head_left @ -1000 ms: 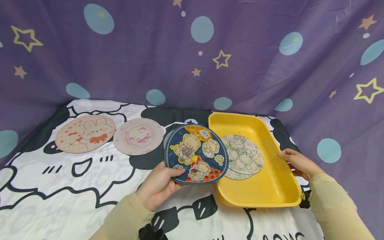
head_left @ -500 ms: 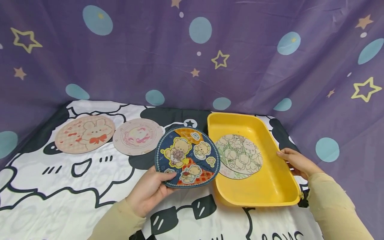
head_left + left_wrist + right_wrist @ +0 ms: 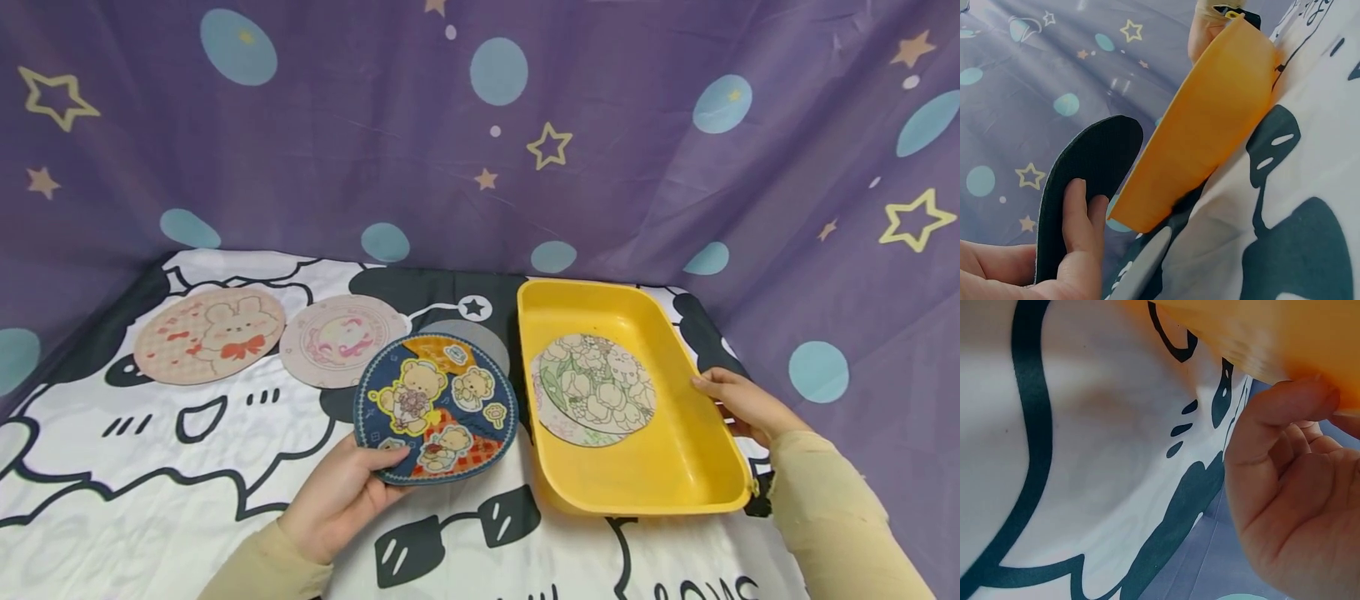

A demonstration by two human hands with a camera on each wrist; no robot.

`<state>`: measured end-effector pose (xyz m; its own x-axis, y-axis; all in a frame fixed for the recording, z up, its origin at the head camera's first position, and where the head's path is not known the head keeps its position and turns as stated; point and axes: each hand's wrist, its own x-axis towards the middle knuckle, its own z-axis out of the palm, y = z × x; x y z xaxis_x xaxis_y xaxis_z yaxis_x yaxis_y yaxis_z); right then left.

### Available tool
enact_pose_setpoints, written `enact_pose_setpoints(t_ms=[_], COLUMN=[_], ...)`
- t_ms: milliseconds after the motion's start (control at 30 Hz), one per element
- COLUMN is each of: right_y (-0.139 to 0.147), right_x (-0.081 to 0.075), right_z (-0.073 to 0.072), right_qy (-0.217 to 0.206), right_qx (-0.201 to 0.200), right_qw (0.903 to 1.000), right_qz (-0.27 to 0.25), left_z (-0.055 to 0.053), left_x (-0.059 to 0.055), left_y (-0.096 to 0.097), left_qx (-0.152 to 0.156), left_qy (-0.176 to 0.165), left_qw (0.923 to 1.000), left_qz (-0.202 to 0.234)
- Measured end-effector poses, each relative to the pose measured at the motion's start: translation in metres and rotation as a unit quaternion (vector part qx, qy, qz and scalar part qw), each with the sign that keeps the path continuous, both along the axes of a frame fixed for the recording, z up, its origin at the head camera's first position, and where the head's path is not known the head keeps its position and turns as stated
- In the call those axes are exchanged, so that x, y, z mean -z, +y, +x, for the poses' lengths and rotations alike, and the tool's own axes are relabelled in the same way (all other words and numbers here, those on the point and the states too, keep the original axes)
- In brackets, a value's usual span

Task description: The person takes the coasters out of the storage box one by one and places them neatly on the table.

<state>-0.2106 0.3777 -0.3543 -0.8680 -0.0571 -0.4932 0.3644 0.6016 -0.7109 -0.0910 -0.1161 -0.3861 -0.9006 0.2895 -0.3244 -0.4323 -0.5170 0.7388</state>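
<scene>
A round blue mouse pad (image 3: 431, 408) with bear pictures is in my left hand (image 3: 341, 496), raised above the cloth left of the tray. My thumb lies on its printed face, and the left wrist view shows fingers (image 3: 1079, 219) against its dark back. The yellow plastic tray (image 3: 645, 483) is held at its right rim by my right hand (image 3: 750, 404). Curled fingers at the tray's edge appear in the right wrist view. Inside the tray lies a round pad with a flower line drawing (image 3: 600, 383), overlapping another pad (image 3: 577, 433) with pink and green print.
On the patterned cloth (image 3: 247, 550) lie a pink bunny pad (image 3: 213, 337) at far left and a pale pink unicorn pad (image 3: 341, 337) beside it. Partly covered by the blue pad is a grey disc (image 3: 483, 337). A purple curtain (image 3: 420, 150) hangs behind.
My left hand has moved left and nearer with the blue mouse pad, away from over the tray's left edge. More of the pads in the tray and the grey disc now shows. My right hand stays put.
</scene>
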Motion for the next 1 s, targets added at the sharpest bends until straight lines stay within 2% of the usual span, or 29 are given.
enact_pose_setpoints(t_ms=[300, 567, 767, 1000], right_y=[0.001, 0.002, 0.002, 0.001], right_x=[0.000, 0.000, 0.000, 0.002], right_z=[0.000, 0.001, 0.000, -0.001], right_qy=[-0.002, -0.007, -0.001, -0.005], right_qx=[-0.005, -0.002, -0.003, 0.001], right_qw=[1.0000, 1.0000, 1.0000, 1.0000], right_qz=[0.003, -0.002, -0.006, -0.001], left_z=[0.000, -0.001, -0.002, -0.001], left_x=[0.000, 0.004, 0.006, 0.008], left_y=[-0.004, -0.007, -0.010, -0.016], left_qx=[0.016, 0.026, 0.068, 0.115], left_qy=[0.002, 0.009, 0.013, 0.003], left_qw=[0.9999, 0.9991, 0.9963, 0.9923], left_qz=[0.003, -0.031, -0.051, -0.048])
